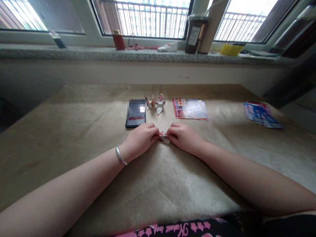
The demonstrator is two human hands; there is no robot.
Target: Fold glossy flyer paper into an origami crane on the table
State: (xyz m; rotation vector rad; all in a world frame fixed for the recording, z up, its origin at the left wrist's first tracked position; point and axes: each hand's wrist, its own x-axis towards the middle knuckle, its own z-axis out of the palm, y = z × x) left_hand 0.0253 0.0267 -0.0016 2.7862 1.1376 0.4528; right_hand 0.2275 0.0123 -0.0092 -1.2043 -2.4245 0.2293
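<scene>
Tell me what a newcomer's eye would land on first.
Probably this: mid-picture, the left hand, with its shiny silver bangle, and the right hand pinch a small folded red-and-white paper between them. Next, beyond them, a pointed red-and-white folded-paper figure sits between a black rectangular phone on the left and glossy red-and-pink printed sheets on the right.

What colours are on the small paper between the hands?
White with red markings; the head view shows the small paper best.
</scene>
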